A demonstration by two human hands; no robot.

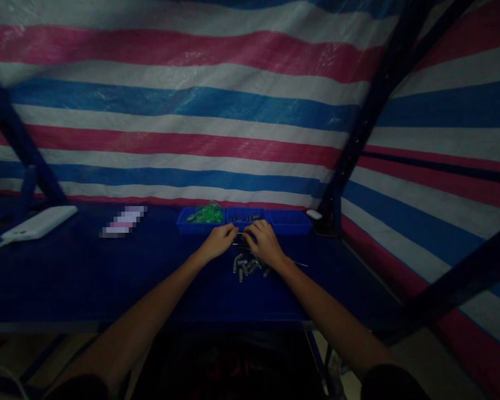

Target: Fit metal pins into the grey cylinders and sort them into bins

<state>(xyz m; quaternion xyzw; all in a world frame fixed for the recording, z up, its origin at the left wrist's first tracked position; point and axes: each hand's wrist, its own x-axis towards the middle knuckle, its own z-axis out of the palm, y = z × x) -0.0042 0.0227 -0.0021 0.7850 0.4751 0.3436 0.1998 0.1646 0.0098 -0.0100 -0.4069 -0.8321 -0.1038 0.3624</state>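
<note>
My left hand (220, 240) and my right hand (264, 242) rest close together on the dark blue table (108, 272), just in front of three blue trays. Both have their fingers curled as in a pinch around something thin and small between them, too dim to name. A pile of several small grey metal cylinders (249, 265) lies on the table right below my right hand. The left tray (200, 219) holds green pieces, the middle tray (245, 217) holds more grey cylinders, and the right tray (289, 221) looks bare.
A white flat device (39, 223) with a cable lies at the table's far left. A blurred patch (123, 221) sits beside it. A small white object (314, 214) lies by the dark metal post (350, 150). Striped tarpaulin walls close in behind and right.
</note>
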